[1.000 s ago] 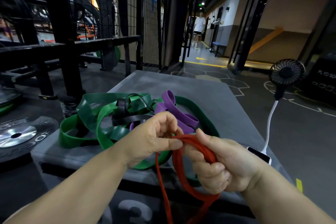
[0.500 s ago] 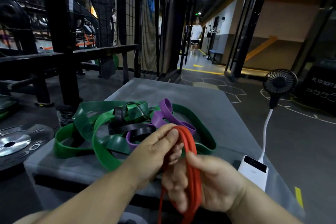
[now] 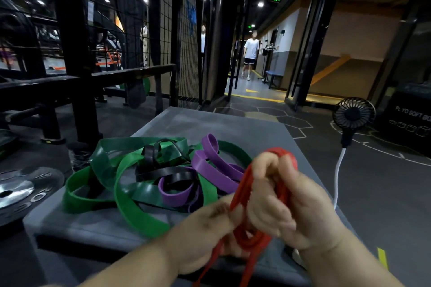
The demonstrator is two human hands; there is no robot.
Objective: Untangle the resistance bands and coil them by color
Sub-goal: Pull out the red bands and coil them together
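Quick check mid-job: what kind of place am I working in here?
Most likely a gym: a weight plate lies at left, a black box lettered PLYO SOFT stands at right, and resistance bands lie tangled on a grey padded platform.

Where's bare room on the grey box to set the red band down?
Free: grey box far end, beyond the green bands; right strip toward the white cable; thin strip along its near-left edge. Crowded: left-centre tangle with black band and purple bands.
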